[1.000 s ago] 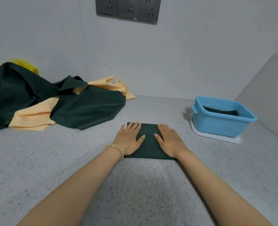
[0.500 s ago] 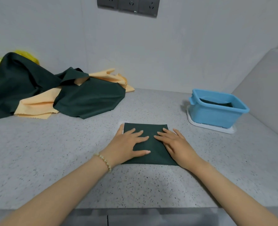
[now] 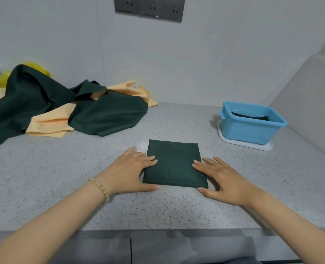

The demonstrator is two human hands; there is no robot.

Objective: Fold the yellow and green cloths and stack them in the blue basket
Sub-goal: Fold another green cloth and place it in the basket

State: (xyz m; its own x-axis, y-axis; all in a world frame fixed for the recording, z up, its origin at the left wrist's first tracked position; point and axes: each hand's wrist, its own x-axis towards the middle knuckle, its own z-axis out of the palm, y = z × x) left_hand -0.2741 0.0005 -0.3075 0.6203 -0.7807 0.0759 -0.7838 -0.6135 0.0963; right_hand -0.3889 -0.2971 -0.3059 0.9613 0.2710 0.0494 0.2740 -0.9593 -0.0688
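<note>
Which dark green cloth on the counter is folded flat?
The dark green cloth square between the left hand and right hand; the other dark green cloths lie crumpled with pale yellow cloths at far left.

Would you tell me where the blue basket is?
Head view, right side: the blue basket sits on a white tray, beyond the right hand.

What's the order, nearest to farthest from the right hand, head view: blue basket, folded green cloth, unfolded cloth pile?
1. folded green cloth, touching the right hand
2. blue basket, right rear
3. unfolded cloth pile, far left rear
</note>
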